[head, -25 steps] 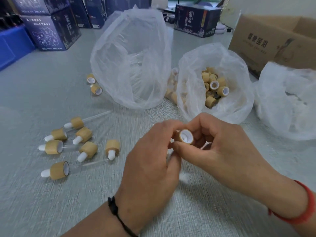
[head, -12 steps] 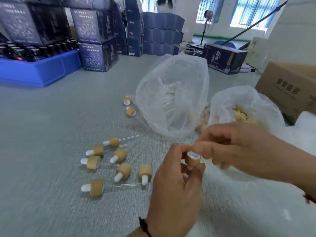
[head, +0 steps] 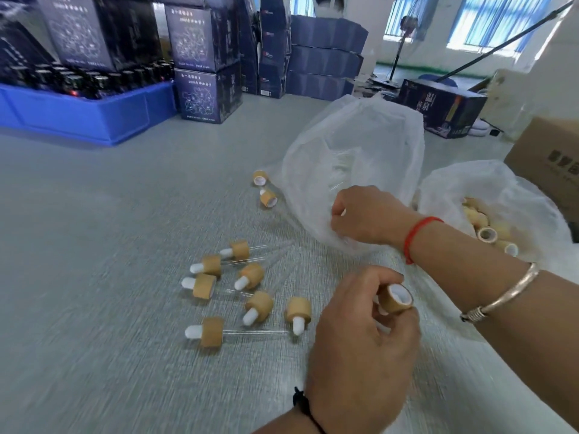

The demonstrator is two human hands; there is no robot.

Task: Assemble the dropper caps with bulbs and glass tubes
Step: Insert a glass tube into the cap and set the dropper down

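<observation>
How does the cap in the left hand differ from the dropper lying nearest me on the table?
The cap is gripped off the table by the left hand; the nearest dropper lies flat on the table. The dropper shows a glass tube from its open end; the cap shows none there. Both share a tan collar with white inside.

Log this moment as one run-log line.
left hand: holds bamboo-coloured dropper cap with white liner | right hand: reaching into clear plastic bag, grip hidden | finished droppers: lying on grey table
</observation>
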